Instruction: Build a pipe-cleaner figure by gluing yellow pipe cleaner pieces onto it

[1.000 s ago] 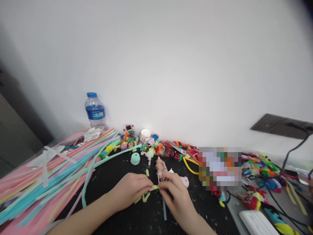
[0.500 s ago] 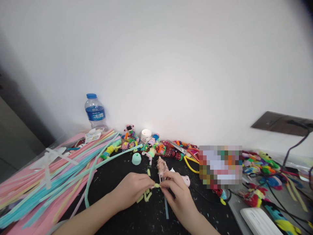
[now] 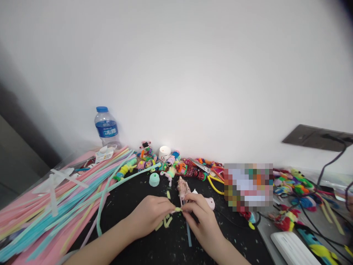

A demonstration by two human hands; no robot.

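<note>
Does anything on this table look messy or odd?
A bit messy: the black mat is flecked as if with trimmings, and loose yellow pieces lie near the left hand. Oddest is the blocky patch right of the scissors, which hides what lies behind it.

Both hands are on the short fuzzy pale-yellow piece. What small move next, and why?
Probably a slight twist of the short fuzzy pale-yellow piece with the right hand, the left hand holding its end steady: the two hands appear to pinch it from opposite sides, so a small turn likely needs no regrip.
</note>
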